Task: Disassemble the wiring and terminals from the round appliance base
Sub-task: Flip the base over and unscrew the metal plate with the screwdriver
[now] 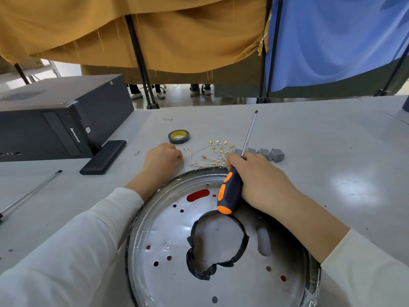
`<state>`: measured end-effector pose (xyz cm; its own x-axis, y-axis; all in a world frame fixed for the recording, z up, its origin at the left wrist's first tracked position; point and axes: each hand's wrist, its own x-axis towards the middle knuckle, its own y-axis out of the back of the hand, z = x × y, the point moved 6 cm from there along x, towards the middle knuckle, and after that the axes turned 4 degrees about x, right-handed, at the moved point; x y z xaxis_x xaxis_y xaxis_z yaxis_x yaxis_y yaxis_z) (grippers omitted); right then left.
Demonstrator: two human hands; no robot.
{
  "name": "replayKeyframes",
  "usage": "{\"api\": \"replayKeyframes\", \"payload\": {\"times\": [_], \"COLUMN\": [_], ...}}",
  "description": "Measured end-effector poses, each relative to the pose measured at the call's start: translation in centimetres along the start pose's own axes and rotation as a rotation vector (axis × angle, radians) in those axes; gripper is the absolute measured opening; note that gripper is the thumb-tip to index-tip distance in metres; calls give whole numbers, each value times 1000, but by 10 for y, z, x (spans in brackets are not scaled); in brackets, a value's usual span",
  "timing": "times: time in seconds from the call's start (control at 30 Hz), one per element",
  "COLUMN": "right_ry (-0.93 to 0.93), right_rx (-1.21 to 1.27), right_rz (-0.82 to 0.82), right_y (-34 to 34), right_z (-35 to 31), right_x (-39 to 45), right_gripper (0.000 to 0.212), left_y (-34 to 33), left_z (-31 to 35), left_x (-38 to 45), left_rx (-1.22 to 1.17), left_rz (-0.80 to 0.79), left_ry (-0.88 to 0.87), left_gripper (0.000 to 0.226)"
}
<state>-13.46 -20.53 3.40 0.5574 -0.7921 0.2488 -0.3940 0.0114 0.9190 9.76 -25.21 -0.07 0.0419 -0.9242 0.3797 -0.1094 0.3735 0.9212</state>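
Lighting: bright, even, from overhead. Glare patch on table (352, 187); sheen on round appliance base (221, 251). Soft shadows. Wide-angle edge bowing; sharp focus.

Long white sleeves (73, 247), bare hands

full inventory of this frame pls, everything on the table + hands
round metal appliance base: 1, silver, punched holes, near table edge under both forearms
black tape loop: 1, on the base's centre
white wire bundle with brass terminals: 1 loose tangle, on table beyond the base
grey plastic connector blocks: about 4, in a row right of the wires
roll of black tape with yellow core: 1, beyond left hand
small loose screws: at least 2, near left hand
long metal rod: 1, far left
black desktop computer case: 1, on its side, left
grey table: 1
orange-and-black screwdriver: 1, shaft pointing away
left hand: curled, beside the wires; contents hidden
right hand: gripping the screwdriver
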Motion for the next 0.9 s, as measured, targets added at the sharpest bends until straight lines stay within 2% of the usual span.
{"api": "replayKeyframes", "payload": {"times": [0.07, 0.13, 0.33, 0.63, 0.7, 0.77, 0.83, 0.9], "right_ry": [5, 5, 1, 6, 4, -6, -24, -33], "right_rx": [0, 3, 9, 9, 8, 30, 84, 162], "right_rz": [2, 1, -4, -7, -9, -23, -58, -82], "right_y": [0, 0, -1, 0, -1, -2, -3, 0], "right_z": [0, 0, 0, 0, 0, 2, 4, 3], "right_x": [0, 0, 0, 0, 0, 1, 4, 7], "right_gripper": [36, 37, 37, 37, 36, 37, 37, 33], "left_y": [0, -1, -4, -5, 11, 32, 53, 69], "left_z": [-6, -9, -9, -7, -12, -11, 10, 39], "left_x": [-2, -5, -11, -10, -12, -18, -22, -34], "left_rx": [-123, -186, -165, -142, -352, -787, -1067, -1100], "left_rz": [0, -18, -21, -126, -63, -24, -166, -418], "left_ry": [75, 75, -27, 27, 203, 410, 362, 183], "left_gripper": [25, 23, 25, 29, 25, 19, 14, 15]}}
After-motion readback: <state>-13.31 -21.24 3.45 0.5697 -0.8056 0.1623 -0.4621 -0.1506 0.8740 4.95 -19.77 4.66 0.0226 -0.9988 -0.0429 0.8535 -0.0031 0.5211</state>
